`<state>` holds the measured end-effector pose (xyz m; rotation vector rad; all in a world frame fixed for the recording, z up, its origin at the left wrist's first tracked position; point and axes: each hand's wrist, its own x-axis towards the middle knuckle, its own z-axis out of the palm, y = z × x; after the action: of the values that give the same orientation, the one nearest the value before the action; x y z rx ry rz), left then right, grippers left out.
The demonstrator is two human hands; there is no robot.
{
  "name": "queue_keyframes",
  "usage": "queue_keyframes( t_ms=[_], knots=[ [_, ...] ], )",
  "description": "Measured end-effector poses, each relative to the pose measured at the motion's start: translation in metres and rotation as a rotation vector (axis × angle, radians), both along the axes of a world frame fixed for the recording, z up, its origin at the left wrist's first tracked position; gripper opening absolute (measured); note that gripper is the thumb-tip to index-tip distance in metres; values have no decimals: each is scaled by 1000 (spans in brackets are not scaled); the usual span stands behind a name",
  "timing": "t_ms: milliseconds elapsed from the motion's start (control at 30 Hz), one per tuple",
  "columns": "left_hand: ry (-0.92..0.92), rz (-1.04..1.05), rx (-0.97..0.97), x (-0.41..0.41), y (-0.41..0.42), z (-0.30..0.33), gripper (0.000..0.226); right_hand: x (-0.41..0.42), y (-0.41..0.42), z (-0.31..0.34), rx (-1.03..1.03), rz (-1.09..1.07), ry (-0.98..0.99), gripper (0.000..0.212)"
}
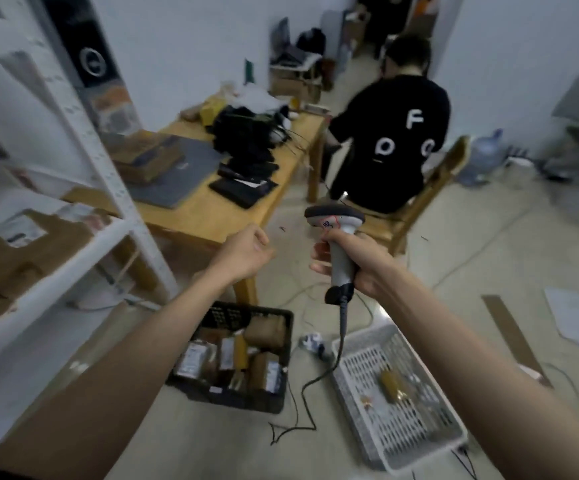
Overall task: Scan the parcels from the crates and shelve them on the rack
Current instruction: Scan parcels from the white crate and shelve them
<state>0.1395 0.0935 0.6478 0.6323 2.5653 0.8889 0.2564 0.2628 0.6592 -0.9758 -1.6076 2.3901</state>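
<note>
The right hand (354,261) keeps a closed grip on the upright scanner (338,244). The left hand (243,254), loosely curled, holds nothing. Parcels (232,358) lie in the black crate (246,398) on the floor, directly below the left hand, which is nearer. The white crate (399,393) holds one small parcel (393,386).

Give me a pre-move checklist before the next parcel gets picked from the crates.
1. Scanner in grip: ok, the right hand is wrapped round its handle.
2. Left hand free to pick: ok, it holds nothing, fingers loosely curled.
3. Parcels left in black crate: ok, several brown parcels inside.
4. White crate stock: ok, one small brown parcel left.
5. Scanner cable clear: not ok, it trails across the floor between the crates.
6. Space on rack: cannot tell, the picture is blurred there.
</note>
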Motion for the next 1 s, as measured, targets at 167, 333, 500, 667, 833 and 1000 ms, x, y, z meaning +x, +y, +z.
queue_keyframes(
  t_ms=[167,333,500,667,833,1000],
  knots=[
    [-88,-140,-57,58,101,-54,14,80,97,-55,2,-80,-93,15],
    [-199,-197,-107,119,199,-106,12,154,189,-101,-24,-158,-172,16],
    [-317,-212,-168,167,271,-147,12,210,254,-135,-116,-228,-251,14],
    [-347,-277,-239,188,321,-183,12,234,289,-166,-172,-281,-321,7],
    [-405,-321,-278,185,361,-231,9,235,313,-203,-201,-296,-355,7],
    [-514,-331,-280,175,388,-296,13,229,334,-262,-239,-319,-426,16]
  ],
)
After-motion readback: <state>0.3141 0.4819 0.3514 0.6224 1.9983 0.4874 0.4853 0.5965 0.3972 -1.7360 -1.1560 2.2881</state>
